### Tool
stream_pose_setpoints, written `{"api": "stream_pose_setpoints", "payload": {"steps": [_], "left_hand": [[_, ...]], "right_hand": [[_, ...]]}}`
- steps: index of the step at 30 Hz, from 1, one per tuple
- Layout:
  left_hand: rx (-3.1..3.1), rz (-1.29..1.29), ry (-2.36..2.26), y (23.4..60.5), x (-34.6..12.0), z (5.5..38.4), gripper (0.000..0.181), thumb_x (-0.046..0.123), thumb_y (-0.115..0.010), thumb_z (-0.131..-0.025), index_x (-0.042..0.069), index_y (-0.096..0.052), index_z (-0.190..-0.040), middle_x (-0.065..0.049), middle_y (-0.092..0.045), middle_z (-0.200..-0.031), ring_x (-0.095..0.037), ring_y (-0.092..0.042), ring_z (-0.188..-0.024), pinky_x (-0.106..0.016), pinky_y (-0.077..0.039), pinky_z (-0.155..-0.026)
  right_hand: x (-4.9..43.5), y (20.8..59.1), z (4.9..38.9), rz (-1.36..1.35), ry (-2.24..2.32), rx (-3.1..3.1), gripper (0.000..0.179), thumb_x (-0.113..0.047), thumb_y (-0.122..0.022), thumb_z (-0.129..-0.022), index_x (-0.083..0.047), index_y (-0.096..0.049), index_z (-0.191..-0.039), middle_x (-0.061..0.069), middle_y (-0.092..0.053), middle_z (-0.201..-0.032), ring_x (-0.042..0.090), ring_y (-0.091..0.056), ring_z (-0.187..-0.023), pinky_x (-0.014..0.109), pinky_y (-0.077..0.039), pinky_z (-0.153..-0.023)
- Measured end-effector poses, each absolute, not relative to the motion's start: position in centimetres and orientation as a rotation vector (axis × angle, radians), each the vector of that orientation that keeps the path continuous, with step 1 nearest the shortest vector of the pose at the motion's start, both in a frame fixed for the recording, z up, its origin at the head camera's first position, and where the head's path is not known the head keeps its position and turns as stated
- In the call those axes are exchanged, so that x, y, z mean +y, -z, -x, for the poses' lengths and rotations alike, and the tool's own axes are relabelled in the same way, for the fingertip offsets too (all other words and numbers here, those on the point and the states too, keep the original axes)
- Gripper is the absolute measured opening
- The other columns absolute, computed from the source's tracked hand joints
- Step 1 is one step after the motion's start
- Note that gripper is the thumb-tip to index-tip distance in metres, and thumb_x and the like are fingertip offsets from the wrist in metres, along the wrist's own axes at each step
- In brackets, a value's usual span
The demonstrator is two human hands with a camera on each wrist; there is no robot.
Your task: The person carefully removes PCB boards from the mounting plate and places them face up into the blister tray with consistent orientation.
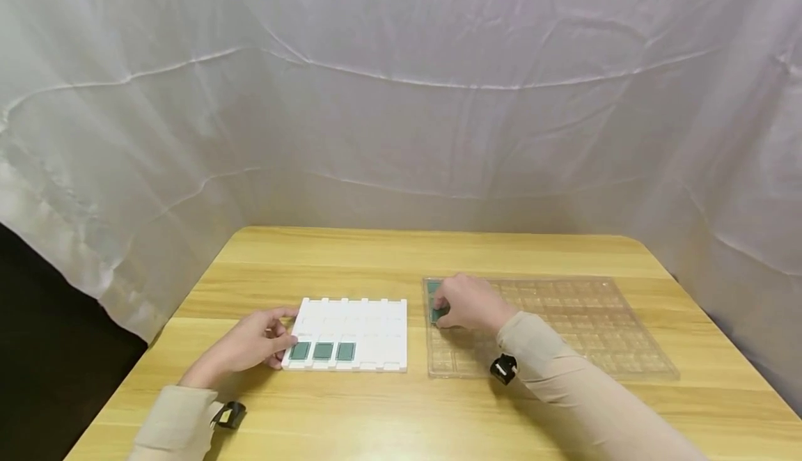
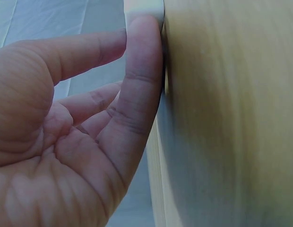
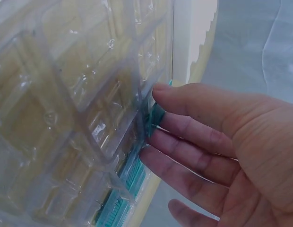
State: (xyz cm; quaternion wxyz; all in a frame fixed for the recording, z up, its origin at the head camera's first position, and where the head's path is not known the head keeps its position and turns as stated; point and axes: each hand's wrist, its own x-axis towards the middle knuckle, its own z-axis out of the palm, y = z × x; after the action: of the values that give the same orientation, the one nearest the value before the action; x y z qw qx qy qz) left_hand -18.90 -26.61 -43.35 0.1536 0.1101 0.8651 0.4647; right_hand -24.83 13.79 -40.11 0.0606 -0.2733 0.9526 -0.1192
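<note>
My left hand (image 1: 253, 340) holds the left edge of a white tray (image 1: 383, 318), thumb at the near left corner. In the left wrist view a fingertip presses against the tray's end (image 2: 143, 6). Three green square chips (image 1: 323, 351) lie side by side in the tray's near row. Over the left column of a clear plastic tray (image 1: 564, 308), my right hand (image 1: 474, 303) pinches a green chip (image 3: 157, 113) between thumb and fingers; it is tilted and partly covered by them. Another green chip (image 1: 433, 285) sits in the clear tray's far left corner.
Both trays lie on a wooden table (image 1: 351, 412), with a narrow strip of wood between them. Grey curtain (image 1: 401, 134) hangs behind the table and along its sides. Small black cameras are strapped to both wrists.
</note>
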Motion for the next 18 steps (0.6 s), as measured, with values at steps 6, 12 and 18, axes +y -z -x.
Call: {"api": "stream_pose_setpoints", "payload": {"steps": [6,12,18], "left_hand": [[2.491,-0.341,-1.326,43.23,-26.68,18.76,0.061,0.001,-0.069,-0.101,-0.014,-0.044,-0.154,-0.013,-0.061,-0.091,-0.021,-0.066,-0.068,-0.031,-0.065,-0.058],[2.474,-0.343,-1.339,43.19,-26.71,18.59,0.063,0.001,-0.069,-0.101,-0.014,-0.041,-0.155,-0.013,-0.062,-0.091,-0.022,-0.066,-0.068,-0.032,-0.066,-0.059],[2.485,-0.354,-1.346,43.15,-26.77,18.56,0.061,0.001,-0.068,-0.102,-0.016,-0.041,-0.154,-0.012,-0.061,-0.09,-0.022,-0.065,-0.069,-0.032,-0.066,-0.059]], "right_hand": [[13.79,40.08,24.79,0.838,0.361,2.867,0.014,-0.016,-0.091,-0.084,-0.013,-0.085,-0.096,0.001,-0.083,-0.101,0.017,-0.076,-0.093,0.044,-0.066,-0.092],[13.79,39.98,24.74,0.883,0.346,2.852,0.015,-0.017,-0.092,-0.083,-0.013,-0.084,-0.095,0.0,-0.083,-0.098,0.015,-0.075,-0.089,0.042,-0.066,-0.09],[13.83,39.81,24.75,0.895,0.334,2.846,0.018,-0.017,-0.091,-0.084,-0.017,-0.074,-0.077,-0.01,-0.068,-0.077,0.006,-0.052,-0.071,0.029,-0.051,-0.068]]}}
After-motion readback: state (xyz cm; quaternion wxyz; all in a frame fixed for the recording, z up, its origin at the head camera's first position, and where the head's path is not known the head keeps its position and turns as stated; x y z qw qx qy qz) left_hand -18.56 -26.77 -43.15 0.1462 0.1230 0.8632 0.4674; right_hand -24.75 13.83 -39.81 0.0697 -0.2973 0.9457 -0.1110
